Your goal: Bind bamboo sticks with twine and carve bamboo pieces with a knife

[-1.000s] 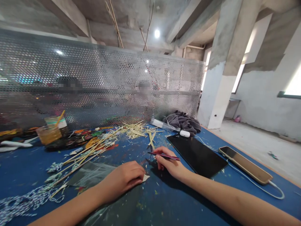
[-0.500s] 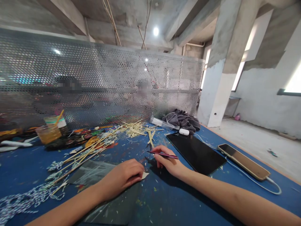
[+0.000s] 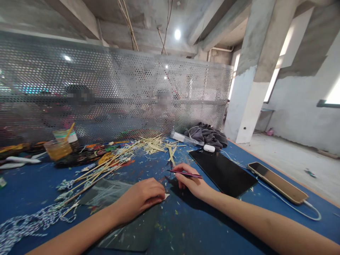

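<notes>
My right hand (image 3: 190,180) is closed in a pen-like grip around a slim purple-red pointed tool (image 3: 190,175). Its dark tip points left, above the table; I cannot tell its exact kind. My left hand (image 3: 148,191) rests low with curled fingers, closed on a small pale scrap (image 3: 166,196) that sticks out past the fingertips. Under the left hand and forearm lies a dark, scratched mat (image 3: 132,230). A flat pale strip (image 3: 171,154) lies just beyond the right hand.
Pale shavings (image 3: 152,144), thin sticks (image 3: 106,166) and patterned cord (image 3: 23,221) spread across the blue table. A jar of amber liquid (image 3: 57,150) stands left. Right are a black tablet (image 3: 225,173), an earbud case (image 3: 209,148), a charging phone (image 3: 277,182) and grey cloth (image 3: 207,134). A perforated screen (image 3: 119,88) stands behind.
The view has shifted slightly, so everything sits a little further right. Both hands keep nearly the same pose and hold.
</notes>
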`<state>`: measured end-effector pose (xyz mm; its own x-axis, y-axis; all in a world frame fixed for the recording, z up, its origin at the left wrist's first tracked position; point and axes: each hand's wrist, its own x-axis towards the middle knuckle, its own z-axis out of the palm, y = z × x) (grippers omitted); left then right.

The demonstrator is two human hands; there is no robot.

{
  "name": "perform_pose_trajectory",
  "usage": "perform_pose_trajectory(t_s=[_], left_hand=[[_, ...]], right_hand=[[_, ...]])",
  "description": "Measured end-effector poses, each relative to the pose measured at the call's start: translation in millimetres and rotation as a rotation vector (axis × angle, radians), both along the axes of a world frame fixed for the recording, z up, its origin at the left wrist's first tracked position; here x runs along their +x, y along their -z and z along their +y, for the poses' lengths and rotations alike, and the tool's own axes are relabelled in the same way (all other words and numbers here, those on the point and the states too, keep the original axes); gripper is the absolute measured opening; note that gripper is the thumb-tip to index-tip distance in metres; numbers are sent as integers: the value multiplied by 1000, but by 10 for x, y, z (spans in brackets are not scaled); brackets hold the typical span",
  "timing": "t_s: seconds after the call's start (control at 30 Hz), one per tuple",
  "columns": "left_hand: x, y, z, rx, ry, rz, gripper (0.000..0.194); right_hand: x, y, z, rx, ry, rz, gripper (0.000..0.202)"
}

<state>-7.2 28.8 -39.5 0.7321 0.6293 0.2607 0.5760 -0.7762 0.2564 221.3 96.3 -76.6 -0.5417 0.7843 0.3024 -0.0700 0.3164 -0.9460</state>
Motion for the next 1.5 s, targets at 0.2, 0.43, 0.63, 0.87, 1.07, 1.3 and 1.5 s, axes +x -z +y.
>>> perform_pose_trajectory(t_s=[0.2,0.43,0.63,0.87,1.07,1.3,1.5], left_hand=[[2,-9,-1,-1,-14,8,15],[1,-2,16,-17,10,-21,13],[12,-18,22,-29,-6,-6,12],[9,-2,13,-26,-14,-30,11],[15,4,-1,-10,-21,-47,12],[22,11,-5,8,-5,-38,12],[28,-2,-6,3,-17,-44,13]], right_hand=[[-9,-1,6,-1,-10,-1,25],[-5,-9,7,4,-22,-8,22],[12,-7,4,2,-11,-18,19],[-4,-15,10,-1,-10,-18,19],[0,-14,0,10,-4,-32,20],[4,-5,3,34,-1,-30,17],[19,3,-2,46,-16,-28,18]])
